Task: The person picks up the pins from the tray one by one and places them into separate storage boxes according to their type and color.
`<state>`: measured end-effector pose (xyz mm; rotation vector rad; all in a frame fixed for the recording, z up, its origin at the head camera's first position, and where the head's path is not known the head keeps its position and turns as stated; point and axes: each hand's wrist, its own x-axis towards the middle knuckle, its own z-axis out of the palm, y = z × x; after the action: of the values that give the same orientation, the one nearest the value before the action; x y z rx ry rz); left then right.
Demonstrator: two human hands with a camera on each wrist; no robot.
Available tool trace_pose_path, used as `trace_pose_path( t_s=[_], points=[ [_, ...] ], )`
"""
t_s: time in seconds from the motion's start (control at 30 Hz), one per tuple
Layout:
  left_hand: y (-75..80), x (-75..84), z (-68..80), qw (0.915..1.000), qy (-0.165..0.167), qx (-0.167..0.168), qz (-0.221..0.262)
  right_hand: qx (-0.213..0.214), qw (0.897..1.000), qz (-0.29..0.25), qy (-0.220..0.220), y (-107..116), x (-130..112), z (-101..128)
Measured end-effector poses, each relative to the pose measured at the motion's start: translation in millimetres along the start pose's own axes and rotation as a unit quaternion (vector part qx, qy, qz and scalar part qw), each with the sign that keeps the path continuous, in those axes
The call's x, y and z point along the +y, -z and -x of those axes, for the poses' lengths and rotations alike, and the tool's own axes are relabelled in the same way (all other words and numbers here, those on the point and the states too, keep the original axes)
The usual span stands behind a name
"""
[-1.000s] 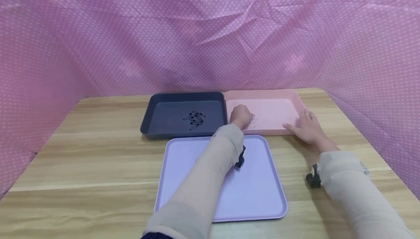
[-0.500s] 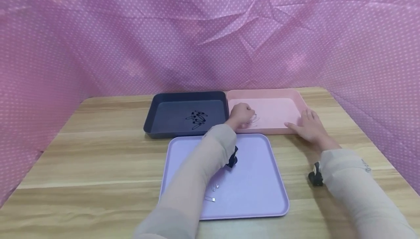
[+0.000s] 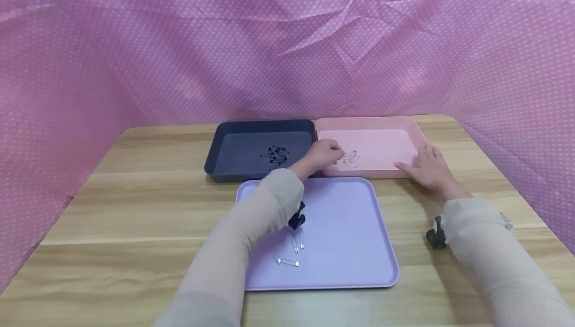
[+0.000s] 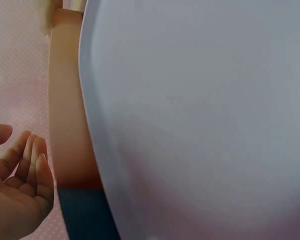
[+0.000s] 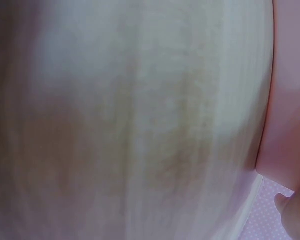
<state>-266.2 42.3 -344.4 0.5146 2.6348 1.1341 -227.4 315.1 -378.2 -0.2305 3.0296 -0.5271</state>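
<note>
My left hand (image 3: 322, 154) hovers over the left end of the pink tray (image 3: 415, 140), beside a small heap of silver safety pins (image 3: 351, 158). In the left wrist view the left hand (image 4: 20, 195) shows loosely bent fingers, with a gap to the thumb and nothing between. At the pink tray's right front corner, my right hand (image 3: 431, 169) rests on the rim, fingers extended and thumb along the front edge. Several more silver safety pins (image 3: 289, 262) lie on the lavender tray (image 3: 346, 237), partly hidden by the left forearm.
A dark tray (image 3: 238, 145) holding several black safety pins (image 3: 277, 156) adjoins the pink tray on the left. The lavender tray sits in front of both on a wooden table (image 3: 135, 207). Pink dotted cloth (image 3: 287, 42) hangs behind and at the sides.
My left hand has drawn back left from the silver safety pins in the pink tray, and its fingers have loosened. The forearm's shift uncovers safety pins on the lavender tray. The right hand stays put.
</note>
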Motion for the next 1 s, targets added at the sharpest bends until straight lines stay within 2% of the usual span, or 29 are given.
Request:
trace_pose_path(
  t_s=[0.27,0.47,0.67,1.0],
  points=[
    [18.5,-2.5,23.2,0.9989,0.024,-0.039,0.008,-0.004,1.000,-0.001,-0.004,1,-1,1],
    [31.7,-9.5,45.4,0.9964,0.002,-0.084,-0.006,-0.008,1.000,-0.004,-0.009,1,-1,1],
    [43.9,-24.0,69.9,0.9942,-0.025,-0.104,-0.009,-0.008,1.000,-0.005,-0.004,0,0,0],
    [57.0,-49.9,108.7,0.9902,-0.029,-0.136,0.010,-0.010,1.000,-0.001,-0.008,0,-1,1]
  ],
)
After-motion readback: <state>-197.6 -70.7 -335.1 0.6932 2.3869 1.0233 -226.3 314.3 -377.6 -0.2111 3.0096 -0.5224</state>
